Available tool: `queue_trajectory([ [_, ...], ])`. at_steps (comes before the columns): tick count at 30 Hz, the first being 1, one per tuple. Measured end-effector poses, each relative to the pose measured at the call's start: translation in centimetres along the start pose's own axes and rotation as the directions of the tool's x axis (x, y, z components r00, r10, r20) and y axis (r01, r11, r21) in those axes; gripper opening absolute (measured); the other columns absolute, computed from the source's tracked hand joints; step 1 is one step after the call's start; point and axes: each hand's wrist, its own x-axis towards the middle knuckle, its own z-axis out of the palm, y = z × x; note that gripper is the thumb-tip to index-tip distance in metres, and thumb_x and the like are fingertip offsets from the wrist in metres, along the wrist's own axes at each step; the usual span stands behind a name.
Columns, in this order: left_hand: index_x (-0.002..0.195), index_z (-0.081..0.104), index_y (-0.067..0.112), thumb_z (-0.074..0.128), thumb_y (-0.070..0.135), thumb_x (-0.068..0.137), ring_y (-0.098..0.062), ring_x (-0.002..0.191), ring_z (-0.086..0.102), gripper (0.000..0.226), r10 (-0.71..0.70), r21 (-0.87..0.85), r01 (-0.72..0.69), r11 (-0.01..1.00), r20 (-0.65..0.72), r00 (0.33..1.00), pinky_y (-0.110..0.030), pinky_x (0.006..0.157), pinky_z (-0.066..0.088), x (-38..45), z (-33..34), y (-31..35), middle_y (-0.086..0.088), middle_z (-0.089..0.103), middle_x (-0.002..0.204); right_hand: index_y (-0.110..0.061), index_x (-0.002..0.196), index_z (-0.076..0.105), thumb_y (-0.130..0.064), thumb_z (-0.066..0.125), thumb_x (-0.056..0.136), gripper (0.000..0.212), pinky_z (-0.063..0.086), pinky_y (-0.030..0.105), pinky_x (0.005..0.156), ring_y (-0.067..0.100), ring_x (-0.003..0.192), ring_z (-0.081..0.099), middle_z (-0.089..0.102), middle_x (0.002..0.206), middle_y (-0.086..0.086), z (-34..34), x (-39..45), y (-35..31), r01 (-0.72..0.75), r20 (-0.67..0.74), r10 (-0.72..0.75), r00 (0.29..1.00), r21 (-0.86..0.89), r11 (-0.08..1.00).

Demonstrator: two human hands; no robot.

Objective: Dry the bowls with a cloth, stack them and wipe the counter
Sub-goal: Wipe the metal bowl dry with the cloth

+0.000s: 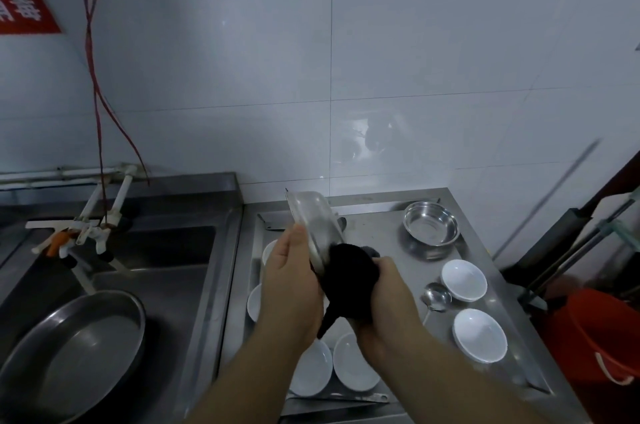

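Observation:
My left hand grips a steel bowl, held tilted on edge above the counter. My right hand holds a black cloth pressed against the bowl's lower side. A second steel bowl stands upright at the back right. White bowls lie on the counter: two at the right, two at the front, and two partly hidden behind my left hand.
A steel ladle lies between the right white bowls and my arm. A sink at the left holds a large steel pan under a faucet. A red bucket stands beyond the counter's right edge.

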Motion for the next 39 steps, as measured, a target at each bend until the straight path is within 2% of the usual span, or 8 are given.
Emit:
queue_trajectory([
  [7,0.101,0.077,0.021,0.046,0.038,0.111,-0.03,0.096,0.077,0.037,-0.042,0.135,0.028,0.99,0.1,0.994,-0.044,0.083,0.064,-0.1,0.7,-0.5,-0.014,0.078,0.101,-0.038,0.109,0.069,-0.032,0.069,0.095,0.016,0.064,0.037,0.082,0.008,0.091,0.077,0.079,0.097,-0.011,1.4,-2.2,1.7,0.384,0.05,-0.389,0.92,-0.315,0.868],
  [11,0.102,0.078,0.017,0.043,0.029,0.112,-0.032,0.097,0.077,0.038,-0.112,0.118,0.093,0.989,0.162,0.98,-0.036,0.076,0.064,-0.5,0.2,-0.2,-0.016,0.079,0.101,-0.042,0.118,0.065,-0.05,0.061,0.091,0.028,0.059,0.024,0.085,0.005,0.101,0.072,0.075,0.105,-0.015,0.9,-1.6,0.3,0.697,0.37,-0.618,0.694,-0.559,0.449],
  [14,0.119,0.074,0.014,0.041,0.025,0.112,-0.034,0.104,0.077,0.036,-0.205,0.083,0.193,0.978,0.172,0.964,-0.039,0.076,0.065,-1.1,-0.3,-0.3,-0.021,0.078,0.112,-0.032,0.116,0.067,-0.045,0.058,0.093,0.028,0.056,0.024,0.083,0.002,0.097,0.067,0.07,0.102,-0.018,0.5,0.1,-2.1,0.784,0.592,-0.602,0.537,-0.613,0.096],
  [16,0.13,0.068,0.009,0.039,0.023,0.113,-0.036,0.112,0.074,0.037,-0.247,0.032,0.245,0.969,0.169,0.954,-0.052,0.092,0.062,-1.3,-0.7,-0.4,-0.022,0.076,0.12,-0.038,0.11,0.066,-0.041,0.061,0.09,0.021,0.054,0.024,0.081,0.001,0.092,0.066,0.069,0.096,-0.021,0.7,1.3,-3.8,0.804,0.689,-0.516,0.509,-0.595,-0.002],
  [21,0.13,0.069,0.003,0.044,0.029,0.111,-0.048,0.12,0.067,0.04,-0.264,-0.002,0.269,0.963,0.173,0.949,-0.066,0.108,0.049,-1.1,-1.6,-0.7,-0.028,0.071,0.125,-0.049,0.106,0.072,-0.041,0.06,0.088,0.023,0.059,0.026,0.081,0.005,0.092,0.073,0.078,0.095,-0.015,1.4,3.9,-5.9,0.73,0.592,-0.431,0.681,-0.599,0.329],
  [27,0.134,0.064,0.004,0.044,0.032,0.111,-0.039,0.112,0.074,0.041,-0.211,-0.163,0.227,0.96,0.105,0.972,-0.044,0.078,0.065,-0.3,-2.0,0.0,-0.024,0.074,0.122,-0.041,0.106,0.076,-0.045,0.061,0.084,0.027,0.056,0.046,0.102,0.012,0.106,0.073,0.08,0.104,-0.009,0.3,6.0,-5.3,0.459,0.287,-0.359,0.888,-0.534,0.71],
  [34,0.122,0.066,0.008,0.046,0.035,0.111,-0.039,0.095,0.079,0.036,-0.2,-0.227,0.196,0.954,0.008,0.98,-0.043,0.064,0.065,0.8,-2.2,0.7,-0.024,0.078,0.107,-0.052,0.108,0.072,-0.046,0.061,0.083,0.028,0.059,0.033,0.081,0.006,0.093,0.075,0.079,0.099,-0.014,-1.7,2.5,-0.6,0.432,0.269,-0.339,0.901,-0.51,0.744],
  [39,0.13,0.067,0.005,0.042,0.032,0.112,-0.041,0.113,0.073,0.041,-0.211,-0.083,0.218,0.972,0.089,0.974,-0.057,0.1,0.058,0.7,-1.9,-0.2,-0.026,0.074,0.12,-0.06,0.113,0.066,-0.054,0.057,0.085,0.029,0.056,0.017,0.082,0.002,0.1,0.071,0.076,0.105,-0.018,-1.4,1.4,-1.0,0.627,0.473,-0.414,0.778,-0.535,0.566],
])
